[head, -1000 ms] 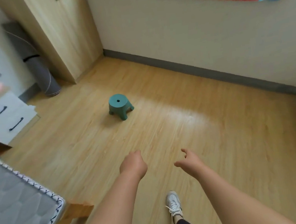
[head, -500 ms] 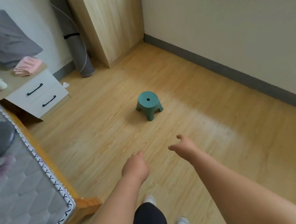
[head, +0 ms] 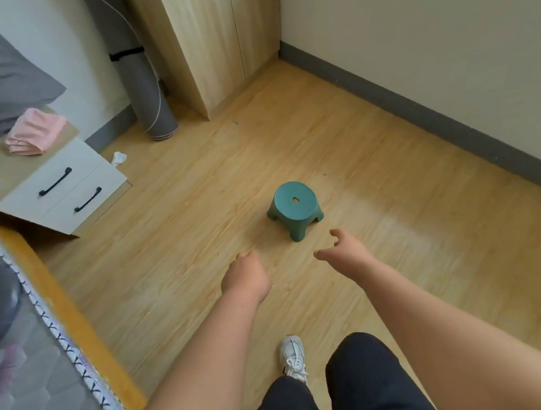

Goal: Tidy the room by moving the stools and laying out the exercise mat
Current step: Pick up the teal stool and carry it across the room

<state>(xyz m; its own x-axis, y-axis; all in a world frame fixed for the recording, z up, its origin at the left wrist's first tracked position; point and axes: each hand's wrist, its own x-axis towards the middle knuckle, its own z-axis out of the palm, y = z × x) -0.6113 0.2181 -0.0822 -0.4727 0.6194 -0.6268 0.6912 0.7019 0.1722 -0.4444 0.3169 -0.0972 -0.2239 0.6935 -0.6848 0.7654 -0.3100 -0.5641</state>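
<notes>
A small green plastic stool (head: 295, 206) with a hole in its round seat stands upright on the wooden floor, mid-room. A rolled grey exercise mat (head: 141, 81) leans upright in the corner between the wall and the wardrobe. My right hand (head: 343, 254) reaches forward just short of the stool, fingers apart and holding nothing. My left hand (head: 246, 279) is stretched out lower and to the left, fingers curled loosely, nothing in it.
A wooden wardrobe (head: 211, 37) stands at the back. A white two-drawer nightstand (head: 60, 190) at the left carries a pink cloth (head: 36, 131) and a white bottle. The bed (head: 28, 357) fills the lower left. A crumpled tissue (head: 118, 158) lies on the floor.
I have stepped forward and the view has turned left; the stool is closer, and my right hand has come nearer to it. Both hands still hold nothing.
</notes>
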